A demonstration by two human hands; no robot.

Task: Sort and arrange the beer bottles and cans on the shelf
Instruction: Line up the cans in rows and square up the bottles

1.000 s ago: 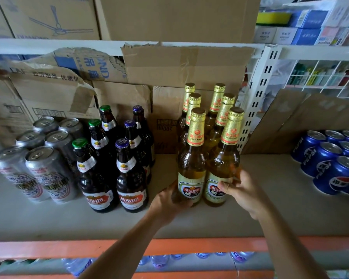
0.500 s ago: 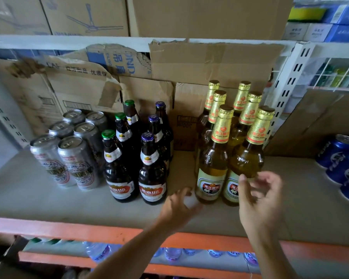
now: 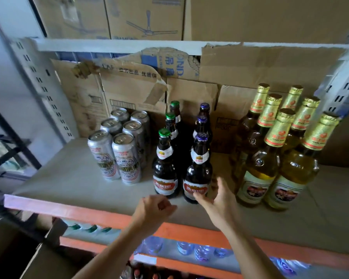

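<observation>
Both gone from the gold-foil bottles: before the dark bottles our left hand curls empty, right hand spreads.

A grey shelf with an orange front rail carries three groups in a row. At the left stand six silver beer cans, two across and three deep. Just right of them are dark brown bottles, a green-capped file beside a purple-capped file. Further right stand six gold-foiled pale beer bottles. Torn cardboard boxes line the far side.
</observation>
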